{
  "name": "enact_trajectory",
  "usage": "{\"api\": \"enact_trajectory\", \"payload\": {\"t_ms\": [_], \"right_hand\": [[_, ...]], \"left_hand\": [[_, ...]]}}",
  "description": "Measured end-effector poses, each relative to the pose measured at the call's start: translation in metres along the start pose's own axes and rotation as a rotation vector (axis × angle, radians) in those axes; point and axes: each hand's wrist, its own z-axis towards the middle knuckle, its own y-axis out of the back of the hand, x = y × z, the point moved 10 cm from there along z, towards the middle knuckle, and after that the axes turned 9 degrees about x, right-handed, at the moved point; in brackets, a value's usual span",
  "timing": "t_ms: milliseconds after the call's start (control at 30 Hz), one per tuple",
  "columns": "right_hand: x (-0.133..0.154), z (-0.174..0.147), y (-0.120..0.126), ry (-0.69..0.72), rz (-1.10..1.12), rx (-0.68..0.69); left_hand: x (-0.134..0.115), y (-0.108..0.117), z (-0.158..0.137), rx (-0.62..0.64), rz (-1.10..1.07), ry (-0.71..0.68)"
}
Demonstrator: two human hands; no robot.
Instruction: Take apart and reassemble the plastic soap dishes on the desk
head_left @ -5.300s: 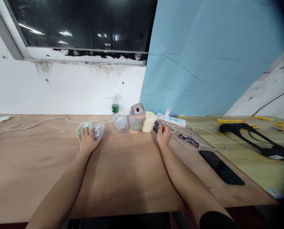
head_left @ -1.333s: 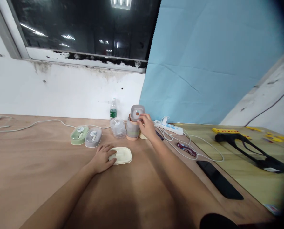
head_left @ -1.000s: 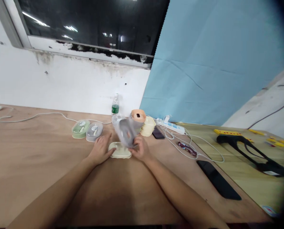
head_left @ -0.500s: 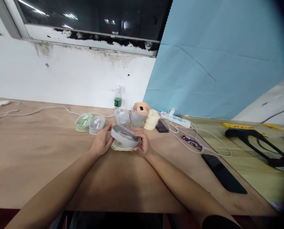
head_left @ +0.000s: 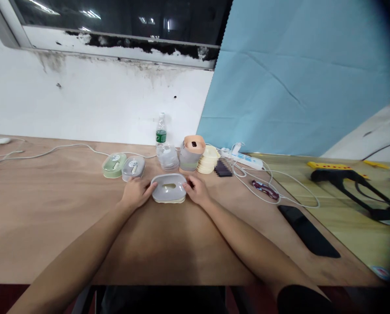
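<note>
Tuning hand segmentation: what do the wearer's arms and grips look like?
Left grip and right grip: bare hands, no gloves, watch or wristband visible. Black sleeve high on the right arm; left arm shows no sleeve.

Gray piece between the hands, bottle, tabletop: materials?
Gray piece: probably molded plastic, smooth; even color, rounded edges. 
Bottle: likely clear plastic, glossy; see-through body around a green label. 
Tabletop: wood or wood-look board, can't tell which; brown, faintly streaked, mostly matte.
</note>
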Motion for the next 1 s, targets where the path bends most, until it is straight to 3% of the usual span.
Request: {"api": "enact_trajectory", "payload": {"t_ms": [167, 367, 533, 733, 833, 1000], "right_hand": [[-0.019, 0.008, -0.019, -0.111, -0.114, 0.174], [-0.021, 0.008, -0.028, -0.179, -0.265, 0.309], [-0.023, 0.01, -0.031, -0.194, -0.309, 0.327], [-0.026, 0.01, -0.034, -0.202, -0.33, 0.318], [-0.019, 0.008, -0.026, -0.167, -0.36, 0.248], [0.015, 0.02, 0.02, -0.031, -0.408, -0.092]], "left_hand": [[0.003, -0.013, 0.005, 0.078, 0.039, 0.036], [0.011, -0.032, 0.009, 0.184, 0.005, 0.108], [0.019, -0.038, 0.013, 0.237, 0.031, 0.193], [0.018, -0.041, 0.014, 0.271, 0.004, 0.199], [0.021, -0.039, 0.012, 0.247, -0.024, 0.221], [0.027, -0.037, 0.009, 0.188, -0.098, 0.244]]}}
